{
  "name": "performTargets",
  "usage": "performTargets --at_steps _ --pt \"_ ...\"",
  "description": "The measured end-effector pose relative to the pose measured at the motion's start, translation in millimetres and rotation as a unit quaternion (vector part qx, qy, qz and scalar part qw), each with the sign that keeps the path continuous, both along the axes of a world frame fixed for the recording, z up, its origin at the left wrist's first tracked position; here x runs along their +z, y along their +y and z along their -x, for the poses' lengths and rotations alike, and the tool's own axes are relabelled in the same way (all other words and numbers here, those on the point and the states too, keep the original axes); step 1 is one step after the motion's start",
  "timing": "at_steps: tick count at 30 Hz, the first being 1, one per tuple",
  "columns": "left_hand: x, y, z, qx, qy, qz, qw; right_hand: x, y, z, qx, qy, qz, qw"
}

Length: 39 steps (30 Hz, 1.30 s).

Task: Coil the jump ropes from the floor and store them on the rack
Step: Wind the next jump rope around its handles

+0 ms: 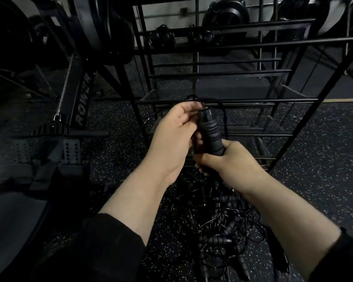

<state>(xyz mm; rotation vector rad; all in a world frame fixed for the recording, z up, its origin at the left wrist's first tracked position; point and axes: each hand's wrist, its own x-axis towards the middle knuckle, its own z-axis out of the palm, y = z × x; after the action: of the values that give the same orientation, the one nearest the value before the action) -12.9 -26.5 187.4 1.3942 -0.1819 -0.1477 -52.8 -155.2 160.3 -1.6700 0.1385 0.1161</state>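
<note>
1. Where the frame begins at far left, a rowing machine (77, 102) marked "ROWER" stands on the speckled floor (324, 159), a chain (64, 86) running up its rail.
2. Left hand (171, 139): fingers curled round the thin black cord (222, 110) beside the top of the handles; cord loops up past the fingertips.
3. Jump rope handles (211, 135): black, ribbed, held upright and tilted slightly left, between both hands, in front of the rack.
4. Right hand (232, 159): wrapped tight about the handles' lower end.
5. Pile of jump ropes (222, 231): tangled on the floor below the forearms, several handles showing.
6. Rack (232, 72): black metal bars and mesh shelves, behind the hands; two dark coiled bundles (161, 36) on an upper shelf.
</note>
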Motion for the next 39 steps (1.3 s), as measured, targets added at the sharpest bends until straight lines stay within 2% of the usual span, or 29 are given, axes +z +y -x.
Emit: performTargets --at_steps 3,6,8,10,12,14,16,21,25,29,33,36,39 --pt "-3 1 -4 -0.007 -0.02 -0.015 1.0 -1 -4 -3 -0.063 -0.042 0.026 0.997" --pt "-12 4 -7 -0.019 -0.019 -0.122 0.992 7 -10 -6 -0.121 -0.072 -0.04 0.989" --pt "-20 5 -6 -0.061 -0.017 -0.236 0.97 15 -15 -7 -0.132 -0.079 -0.099 0.983" --pt "-28 4 -4 -0.134 -0.024 -0.343 0.93 22 -22 -9 -0.133 -0.089 -0.15 0.976" --pt "-35 3 1 -0.186 -0.016 -0.402 0.897 25 -28 -11 -0.138 -0.096 -0.181 0.969" --pt "-40 1 1 -0.173 -0.044 -0.439 0.881 27 -33 -12 -0.146 -0.096 -0.198 0.965" --pt "-43 -1 -2 -0.114 -0.058 -0.432 0.893 27 -36 -11 -0.151 -0.093 -0.211 0.961" --pt "-35 -3 -9 -0.027 -0.115 -0.305 0.945 12 -34 -11 -0.166 -0.024 -0.165 0.972" --pt "-23 -7 -8 0.019 -0.13 -0.22 0.967 -8 -17 -4 -0.112 0.045 -0.102 0.987" --pt "-13 -6 -7 0.035 -0.112 -0.15 0.982 -15 -6 -4 -0.064 0.058 -0.131 0.988" --pt "-13 -3 -6 0.017 -0.083 -0.123 0.989 -16 -6 -7 -0.078 0.022 -0.083 0.993" --pt "-20 2 -11 0.007 -0.062 -0.2 0.978 -9 -3 -8 -0.101 -0.008 -0.087 0.991" --pt "-34 11 -15 -0.04 -0.057 -0.38 0.922 1 -6 -10 -0.127 -0.033 -0.117 0.984"
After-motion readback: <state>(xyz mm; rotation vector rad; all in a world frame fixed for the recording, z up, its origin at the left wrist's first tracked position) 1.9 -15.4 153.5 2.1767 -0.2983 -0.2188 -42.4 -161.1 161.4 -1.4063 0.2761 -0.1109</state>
